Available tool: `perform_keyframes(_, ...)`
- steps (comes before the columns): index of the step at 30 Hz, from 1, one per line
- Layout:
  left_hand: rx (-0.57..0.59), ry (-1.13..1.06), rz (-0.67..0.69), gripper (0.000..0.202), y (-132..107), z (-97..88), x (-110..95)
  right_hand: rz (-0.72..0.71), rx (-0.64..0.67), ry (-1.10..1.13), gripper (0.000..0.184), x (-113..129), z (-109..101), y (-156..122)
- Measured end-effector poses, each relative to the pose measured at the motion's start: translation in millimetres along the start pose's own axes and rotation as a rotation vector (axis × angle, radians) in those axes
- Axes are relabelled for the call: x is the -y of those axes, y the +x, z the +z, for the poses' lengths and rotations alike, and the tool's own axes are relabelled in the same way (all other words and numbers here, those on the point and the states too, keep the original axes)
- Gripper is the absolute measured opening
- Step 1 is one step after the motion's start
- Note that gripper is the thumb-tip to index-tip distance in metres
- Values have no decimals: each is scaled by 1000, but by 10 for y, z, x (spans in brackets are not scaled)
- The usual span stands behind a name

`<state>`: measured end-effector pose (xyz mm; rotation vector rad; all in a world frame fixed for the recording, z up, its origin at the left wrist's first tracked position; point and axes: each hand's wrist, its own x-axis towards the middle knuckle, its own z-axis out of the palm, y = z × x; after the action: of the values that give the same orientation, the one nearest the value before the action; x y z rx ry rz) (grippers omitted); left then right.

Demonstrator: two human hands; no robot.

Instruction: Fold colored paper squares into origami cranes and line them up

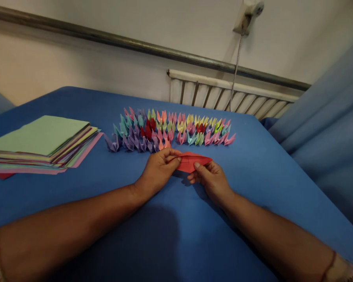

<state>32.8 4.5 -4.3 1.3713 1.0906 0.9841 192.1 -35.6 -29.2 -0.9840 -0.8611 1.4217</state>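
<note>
A partly folded red paper (191, 161) lies on the blue table (176, 235) between my hands. My left hand (159, 170) pinches its left end with thumb and fingers closed. My right hand (209, 178) grips its lower right edge, the fingertips pressed on the paper. Just beyond the hands stand several rows of small folded paper cranes (170, 129) in many colours.
A stack of coloured paper sheets (44, 143), green on top, lies at the left of the table. A white slatted rail (229, 94) and a metal pipe (135, 43) run along the wall behind. Blue cloth (326, 117) hangs at the right.
</note>
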Motion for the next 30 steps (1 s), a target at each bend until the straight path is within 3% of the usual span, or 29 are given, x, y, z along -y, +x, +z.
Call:
perform_keyframes(3,20,91,91,21,3,-39,6,66,25,28,32,0,1,-4)
perform_keyframes(8,46,211,217,12,-30,-62,-39,119,16,132,25,29,-22,21)
perform_keyframes(16,-16,-24,39,20,-19,-21,-79,2,4,21,29,-41,-27,39)
perform_keyframes(21,73,-83,-82,31,9,-7,-45,-52,12,-88,36,-40,-15,46)
perform_keyframes(30,90,73,-20,19,1,-22,-38,-69,-1,-81,30,30,-32,18)
